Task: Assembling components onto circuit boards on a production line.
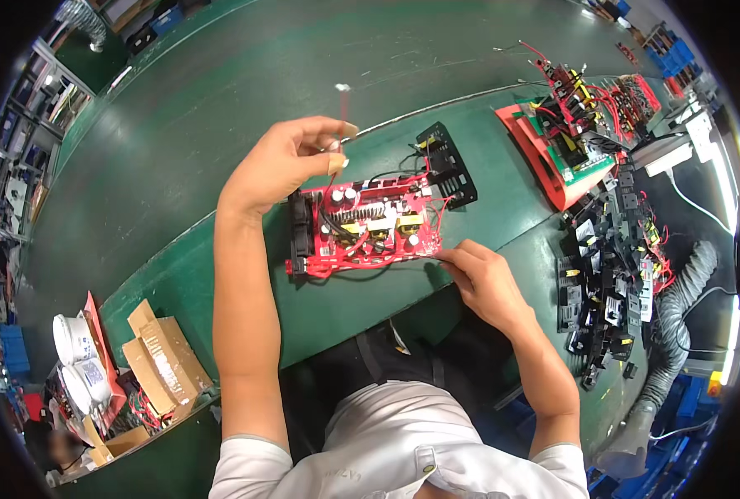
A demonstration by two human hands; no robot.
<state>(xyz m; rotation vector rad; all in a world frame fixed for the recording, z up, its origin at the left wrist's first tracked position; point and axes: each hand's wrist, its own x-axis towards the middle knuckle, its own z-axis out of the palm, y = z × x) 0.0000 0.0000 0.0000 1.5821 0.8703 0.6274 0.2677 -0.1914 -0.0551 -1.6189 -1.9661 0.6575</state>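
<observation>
A red circuit board (399,243) lies on the green table in front of me, crowded with yellow-wrapped transformers, capacitors and red and black wires. Along its left end runs a black end panel (302,226). A second black slotted panel (453,166) lies off its upper right corner, joined by wires. Above the board's left part, my left hand (274,166) is closed in a pinch on a thin red wire (344,106), blurred, whose white tip (342,87) sticks up past the fingers. My right hand (480,279) is closed on the board's lower right corner.
Wired board assemblies (582,104) stand on a red tray (524,158) at the upper right. Below them lies a pile of black panels (598,274) beside a grey flexible duct (678,308). An open cardboard box (166,358) and white tubs (74,341) sit at the lower left.
</observation>
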